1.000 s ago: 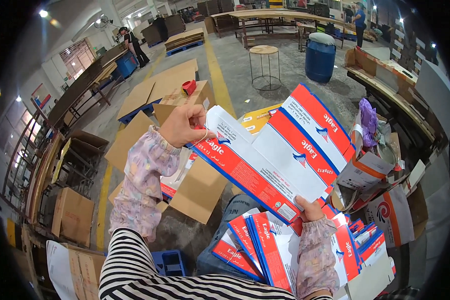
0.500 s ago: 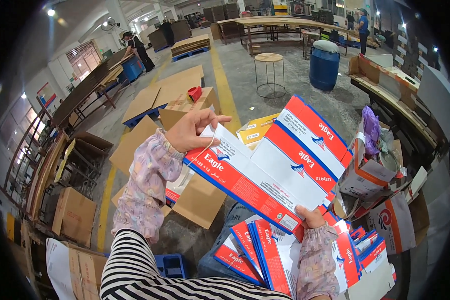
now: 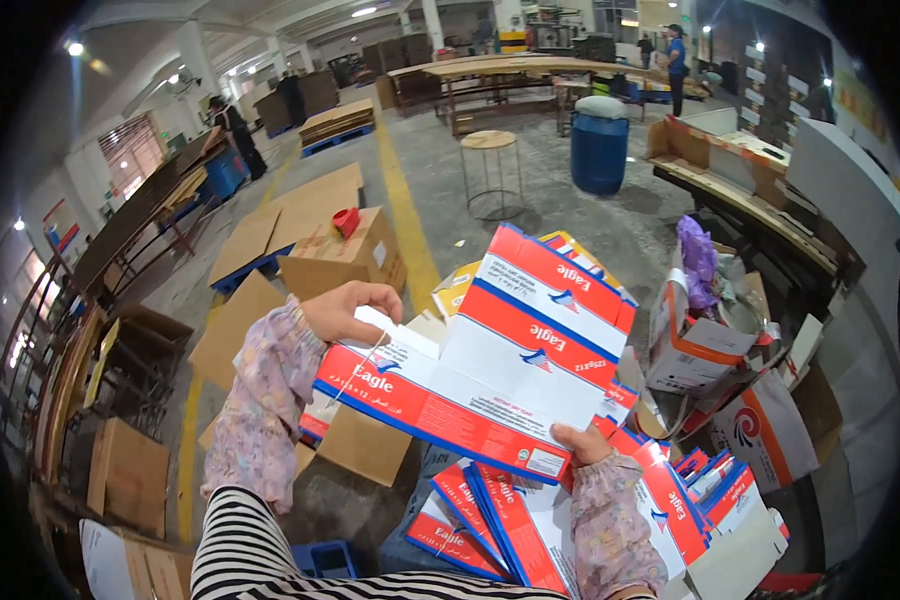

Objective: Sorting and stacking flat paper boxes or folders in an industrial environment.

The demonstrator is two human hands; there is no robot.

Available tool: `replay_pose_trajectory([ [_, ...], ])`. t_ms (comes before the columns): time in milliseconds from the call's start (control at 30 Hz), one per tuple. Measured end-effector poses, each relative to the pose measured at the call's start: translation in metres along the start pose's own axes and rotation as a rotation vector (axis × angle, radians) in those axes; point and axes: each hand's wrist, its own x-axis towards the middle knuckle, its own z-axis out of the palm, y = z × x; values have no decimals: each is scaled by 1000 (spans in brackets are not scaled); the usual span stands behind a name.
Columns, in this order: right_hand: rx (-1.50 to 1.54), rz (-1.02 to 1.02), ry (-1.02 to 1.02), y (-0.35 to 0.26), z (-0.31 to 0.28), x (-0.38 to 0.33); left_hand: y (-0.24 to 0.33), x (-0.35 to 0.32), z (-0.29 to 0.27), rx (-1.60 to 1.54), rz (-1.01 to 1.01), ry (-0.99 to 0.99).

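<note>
A flat, unfolded carton blank (image 3: 510,375) in red, white and blue is held slantwise before me. My left hand (image 3: 350,312) pinches its white flap at the left end, thumb against fingers. A thin pale string or band (image 3: 343,388) hangs by that hand across the card. Gripping the lower right edge is my right hand (image 3: 583,443), thumb on top, its fingers hidden beneath. Below lie several similar blanks (image 3: 540,530), spread loosely over my lap. More folded red and blue cartons (image 3: 725,500) stand at the lower right.
Ahead sits a brown box (image 3: 350,250) bearing a red tape roll (image 3: 345,221). An open brown carton (image 3: 365,440) is below my left hand. At right stands a white box (image 3: 685,345) with a purple bag (image 3: 697,260). Farther off are a stool (image 3: 490,140) and blue barrel (image 3: 599,155).
My view has swung slightly right, so the surroundings sit farther left. The blank stays in both hands, and my left index finger, stretched out before, is now curled.
</note>
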Motion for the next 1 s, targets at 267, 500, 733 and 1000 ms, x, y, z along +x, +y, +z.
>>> replay_pose_trajectory([
  [267,70,-157,-21,7,-14,10,-9,-1,5,-626,53,348],
  [500,91,-182,42,14,-21,17,-14,12,53,-883,233,677],
  [733,117,-207,67,15,-28,22,-20,69,117,-1113,323,900],
  [1000,-24,-224,128,32,-10,27,-72,85,231,-1104,179,974],
])
